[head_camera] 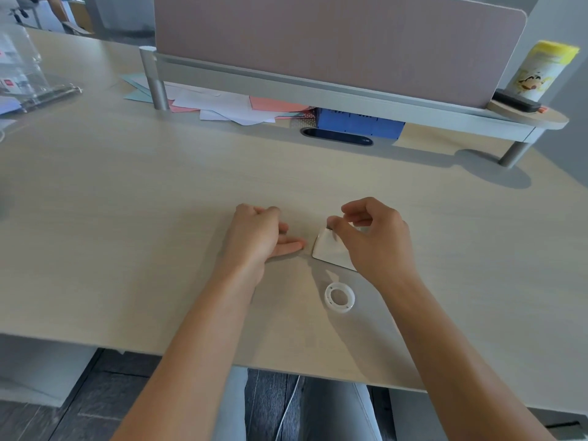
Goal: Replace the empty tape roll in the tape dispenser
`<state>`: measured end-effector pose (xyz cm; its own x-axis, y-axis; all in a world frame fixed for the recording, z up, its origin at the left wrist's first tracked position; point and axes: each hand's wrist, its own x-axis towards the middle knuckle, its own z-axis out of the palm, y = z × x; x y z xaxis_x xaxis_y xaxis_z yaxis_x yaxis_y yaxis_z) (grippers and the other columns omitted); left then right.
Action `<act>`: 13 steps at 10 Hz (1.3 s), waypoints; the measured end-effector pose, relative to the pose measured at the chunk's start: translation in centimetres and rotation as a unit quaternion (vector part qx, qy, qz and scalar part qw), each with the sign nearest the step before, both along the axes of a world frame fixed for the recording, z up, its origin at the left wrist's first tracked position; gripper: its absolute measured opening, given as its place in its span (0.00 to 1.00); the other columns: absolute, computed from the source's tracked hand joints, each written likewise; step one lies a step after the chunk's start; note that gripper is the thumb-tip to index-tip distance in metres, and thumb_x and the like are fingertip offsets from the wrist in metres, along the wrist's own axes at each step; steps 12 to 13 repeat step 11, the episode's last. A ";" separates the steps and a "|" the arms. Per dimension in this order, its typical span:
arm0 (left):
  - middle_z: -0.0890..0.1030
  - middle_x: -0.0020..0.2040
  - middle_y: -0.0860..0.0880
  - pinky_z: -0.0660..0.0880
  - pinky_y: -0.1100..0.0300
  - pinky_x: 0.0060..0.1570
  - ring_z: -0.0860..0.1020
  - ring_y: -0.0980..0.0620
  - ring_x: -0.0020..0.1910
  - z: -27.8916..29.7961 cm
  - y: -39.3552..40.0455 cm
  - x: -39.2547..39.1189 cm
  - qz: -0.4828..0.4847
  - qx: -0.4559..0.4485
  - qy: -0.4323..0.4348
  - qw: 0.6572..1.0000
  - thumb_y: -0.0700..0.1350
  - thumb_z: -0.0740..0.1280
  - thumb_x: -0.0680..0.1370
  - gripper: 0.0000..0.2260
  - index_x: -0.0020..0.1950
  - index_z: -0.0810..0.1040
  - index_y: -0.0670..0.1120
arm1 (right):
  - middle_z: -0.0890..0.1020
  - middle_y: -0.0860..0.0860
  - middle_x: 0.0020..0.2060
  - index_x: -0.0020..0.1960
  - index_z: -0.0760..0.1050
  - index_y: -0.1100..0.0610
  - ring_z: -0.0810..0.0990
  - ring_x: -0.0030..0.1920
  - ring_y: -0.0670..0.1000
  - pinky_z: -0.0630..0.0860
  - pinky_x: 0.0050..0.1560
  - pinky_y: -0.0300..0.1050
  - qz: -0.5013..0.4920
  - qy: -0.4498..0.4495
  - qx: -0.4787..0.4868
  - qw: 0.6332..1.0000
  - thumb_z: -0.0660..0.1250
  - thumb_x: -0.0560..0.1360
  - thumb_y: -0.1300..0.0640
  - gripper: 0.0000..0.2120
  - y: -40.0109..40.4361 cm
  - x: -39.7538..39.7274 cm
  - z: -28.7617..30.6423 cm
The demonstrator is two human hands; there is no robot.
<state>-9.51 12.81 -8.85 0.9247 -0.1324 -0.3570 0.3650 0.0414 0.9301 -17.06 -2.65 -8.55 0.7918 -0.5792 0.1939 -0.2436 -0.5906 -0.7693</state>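
A white tape dispenser point(327, 249) stands on the pale wooden desk point(127, 218), mostly covered by my right hand point(375, 237). That hand's thumb and fingers pinch at the dispenser's top front end; what lies between them is hidden. My left hand point(261, 233) rests on the desk just left of the dispenser, fingers loosely curled with the thumb stretched toward it, holding nothing that I can see. A white plastic tape roll core point(339, 296), empty, lies flat on the desk near the dispenser's front, between my forearms.
A desk divider panel point(318, 36) on a raised shelf runs along the back. Loose coloured papers point(222, 106) and a blue box point(359, 124) lie under it. A yellow-lidded canister point(541, 71) stands at the right end, clear plastic holders point(28, 74) at far left.
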 end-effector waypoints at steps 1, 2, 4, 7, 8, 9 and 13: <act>0.83 0.41 0.55 0.83 0.40 0.53 0.87 0.42 0.45 -0.4 0.0 -0.6 0.026 0.100 -0.122 0.987 0.45 0.61 0.74 0.08 0.52 0.74 0.47 | 0.85 0.42 0.48 0.57 0.81 0.49 0.82 0.54 0.46 0.79 0.55 0.47 0.003 -0.009 0.006 1.000 0.74 0.75 0.48 0.12 0.2 -0.2 0.0; 0.82 0.54 0.48 0.78 0.47 0.56 0.80 0.45 0.53 -0.7 0.1 -1.8 0.072 0.158 -0.235 0.956 0.37 0.60 0.78 0.09 0.54 0.77 0.45 | 0.85 0.42 0.49 0.57 0.81 0.50 0.84 0.52 0.43 0.81 0.51 0.48 0.008 -0.030 0.026 0.999 0.67 0.80 0.54 0.07 -0.2 -0.7 -0.2; 0.83 0.52 0.48 0.75 0.55 0.58 0.82 0.45 0.56 -0.7 1.4 -2.2 0.127 0.114 -0.283 0.944 0.35 0.62 0.79 0.11 0.54 0.82 0.44 | 0.85 0.45 0.52 0.58 0.81 0.53 0.82 0.51 0.47 0.75 0.49 0.41 0.005 -0.096 0.053 0.994 0.61 0.84 0.54 0.11 -0.2 -1.8 -0.9; 0.68 0.81 0.44 0.59 0.45 0.80 0.60 0.44 0.82 -2.7 -2.1 -5.8 -0.136 0.319 -0.381 0.857 0.41 0.58 0.80 0.23 0.75 0.75 0.47 | 0.85 0.47 0.47 0.58 0.80 0.54 0.80 0.43 0.40 0.78 0.51 0.47 0.024 -0.088 -0.020 0.996 0.60 0.84 0.56 0.11 -0.7 -0.9 -1.3; 0.67 0.82 0.45 0.59 0.43 0.80 0.59 0.44 0.83 -2.6 -2.4 -5.6 -0.128 0.335 -0.381 0.852 0.44 0.56 0.79 0.25 0.75 0.76 0.47 | 0.86 0.48 0.48 0.58 0.80 0.54 0.83 0.47 0.50 0.80 0.52 0.52 0.035 -0.084 -0.033 0.995 0.60 0.84 0.56 0.11 -0.8 -0.6 -1.5; 0.64 0.83 0.45 0.57 0.43 0.81 0.57 0.44 0.84 -2.0 -2.3 -5.6 -0.142 0.345 -0.372 0.850 0.41 0.59 0.81 0.23 0.77 0.73 0.47 | 0.85 0.48 0.47 0.57 0.80 0.53 0.82 0.47 0.51 0.80 0.52 0.54 0.037 -0.069 -0.020 0.997 0.59 0.84 0.54 0.11 -0.8 -0.5 -1.2; 0.66 0.81 0.41 0.60 0.44 0.79 0.62 0.41 0.81 -3.1 -0.4 -6.7 -0.117 0.372 -0.370 0.843 0.45 0.62 0.81 0.29 0.82 0.60 0.41 | 0.86 0.50 0.50 0.56 0.81 0.54 0.84 0.55 0.51 0.79 0.59 0.52 0.000 -0.166 0.072 0.984 0.57 0.84 0.48 0.16 -1.3 -2.3 0.0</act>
